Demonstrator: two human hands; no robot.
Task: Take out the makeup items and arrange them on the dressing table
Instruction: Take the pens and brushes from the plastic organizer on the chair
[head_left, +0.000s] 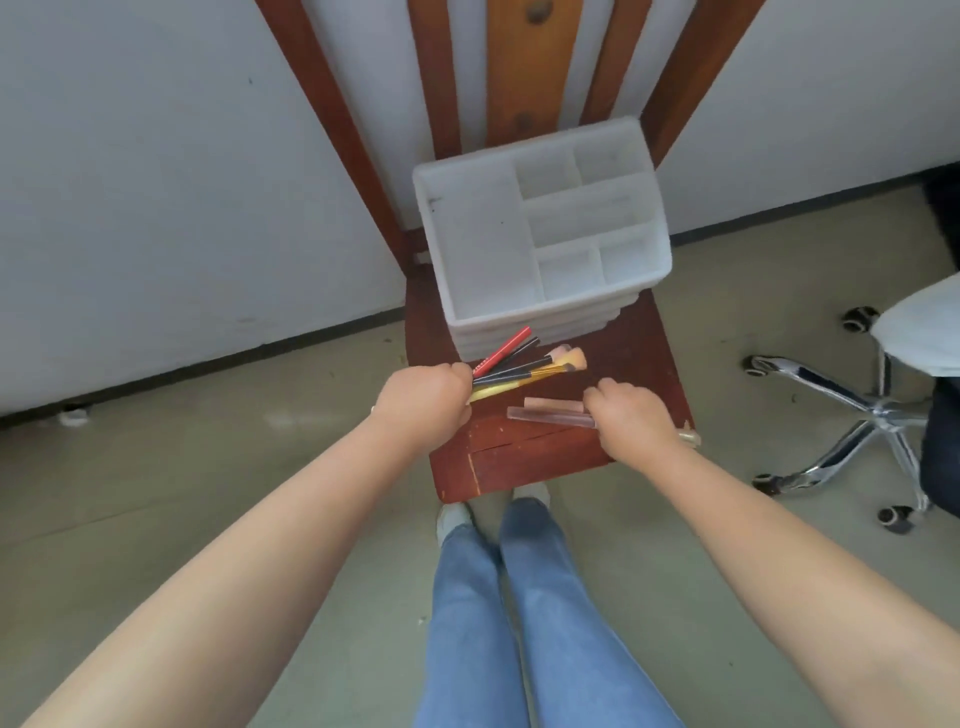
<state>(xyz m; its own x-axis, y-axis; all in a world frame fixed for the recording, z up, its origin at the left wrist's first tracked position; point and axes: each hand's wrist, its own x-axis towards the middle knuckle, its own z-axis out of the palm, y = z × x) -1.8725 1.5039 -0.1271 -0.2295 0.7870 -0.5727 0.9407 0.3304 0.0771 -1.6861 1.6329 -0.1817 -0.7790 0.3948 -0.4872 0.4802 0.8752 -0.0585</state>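
A white plastic organiser (478, 260) with several empty compartments stands at the back of a red-brown wooden chair seat (639, 358). My left hand (423, 402) grips a bunch of makeup brushes and pencils (524, 366), among them a red pencil (501, 351), fanned out to the right over the seat. My right hand (631, 418) is curled over the ends of two pinkish tubes (550, 413) that lie on the seat in front of the organiser. A pale item (688, 439) shows just behind my right wrist.
The chair's tall slatted back (524, 67) rises against a white wall. An office chair's chrome wheeled base (852, 415) stands on the floor at the right. My jeans-clad legs (519, 613) and shoes are right at the seat's front edge.
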